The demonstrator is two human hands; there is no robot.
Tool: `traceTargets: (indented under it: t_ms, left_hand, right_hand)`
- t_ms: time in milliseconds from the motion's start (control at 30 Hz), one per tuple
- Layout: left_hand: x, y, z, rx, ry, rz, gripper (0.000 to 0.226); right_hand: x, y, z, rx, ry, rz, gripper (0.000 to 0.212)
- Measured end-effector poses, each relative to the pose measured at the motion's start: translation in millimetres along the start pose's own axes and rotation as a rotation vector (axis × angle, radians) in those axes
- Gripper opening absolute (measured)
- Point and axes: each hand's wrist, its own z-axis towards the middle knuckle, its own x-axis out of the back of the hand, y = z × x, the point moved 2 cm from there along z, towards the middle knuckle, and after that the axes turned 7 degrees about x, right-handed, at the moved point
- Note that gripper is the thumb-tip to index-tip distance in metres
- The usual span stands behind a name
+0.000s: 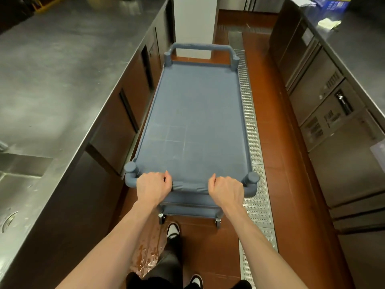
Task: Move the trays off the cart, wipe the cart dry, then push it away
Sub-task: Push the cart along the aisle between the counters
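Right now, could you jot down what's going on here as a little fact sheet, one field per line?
place: kitchen aisle between two steel counters
cart: blue, top shelf bare, no trays on it
left hand: closed on the near handle
right hand: closed on the same handle
far handle: free
floor: red tile, wet patch by the person's feet
drain grate: runs along the cart's right side
sink: set in the left counter
task stage: cart looks ready to push away
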Motion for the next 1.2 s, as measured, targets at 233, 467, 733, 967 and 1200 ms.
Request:
traceTargets:
  t_ms: [233,467,733,967,1200]
  left_hand:
    - [-22.7,17.2,106.7,-0.022,0.006,-0.011,0.059]
    - [-40.5,31.8,212.1,-0.025,-0.123,0.018,0.057]
    - [-57.5,57.0,316.3,-0.069,-0.190,0.010,0.052]
    - [-77.7,82.2,394.7,-0.054,-0.169,0.019,0.049]
    - [-100.3,109.6,469.9,-0.048,-0.110,0.017,0.051]
  right_hand:
    - [3.1,2.3,105.4,-0.029,0.008,0.002,0.059]
    - [12.0,2.6,207.7,-0.058,0.006,-0.034,0.060]
    - [17.1,12.2,314.4,-0.058,0.029,-0.049,0.057]
    - [16.2,30.3,404.0,-0.047,0.037,-0.052,0.059]
    - [18.9,48.8,489.7,-0.035,0.043,-0.037,0.058]
